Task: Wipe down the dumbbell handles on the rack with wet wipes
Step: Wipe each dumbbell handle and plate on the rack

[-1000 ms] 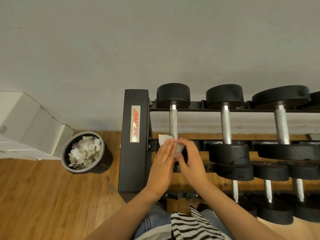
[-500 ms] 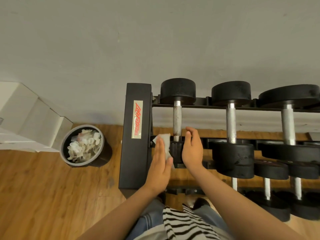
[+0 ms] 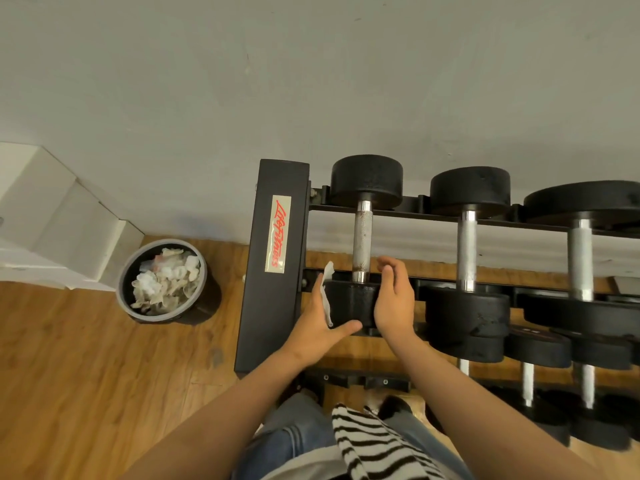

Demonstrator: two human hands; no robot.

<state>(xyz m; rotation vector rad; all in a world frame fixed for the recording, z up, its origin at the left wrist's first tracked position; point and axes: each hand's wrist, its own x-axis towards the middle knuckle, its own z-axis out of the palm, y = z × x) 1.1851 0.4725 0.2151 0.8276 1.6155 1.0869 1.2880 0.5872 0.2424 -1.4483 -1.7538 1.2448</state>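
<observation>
We look down on the leftmost dumbbell (image 3: 366, 180) of the top tier of a black steel rack (image 3: 273, 323). Its long axis runs from six to twelve o'clock, pointing away from us toward the grey wall (image 3: 311, 81). Both heads are thick, round, matte black drums with a grainy surface. The handle (image 3: 362, 242) between them is a straight chrome bar, knurled along its middle, smooth at the collars and flecked with dark specks near each end.

The left hand (image 3: 317, 327) sits at nine o'clock of the near head. Its fingers are straight and together and the thumb is spread under the head's near edge. It presses a crumpled white wet wipe (image 3: 326, 294) flat against the drum's side. The right hand (image 3: 394, 303) is at three o'clock, fingers together and slightly bent, cupping the opposite flank. Its fingertips rise just beside the near collar, though we cannot tell whether they touch the bar.

At three o'clock of this dumbbell, two larger dumbbells (image 3: 467, 251) lie parallel to it, also with chrome handles. The rack's flat end post carries a beige label (image 3: 278, 233) with red script. At nine o'clock of the rack, a round grey bin (image 3: 122, 289) heaped with crumpled white wipes stands on the wooden plank floor (image 3: 69, 375). White boxes (image 3: 52, 216) are stacked at ten o'clock.
</observation>
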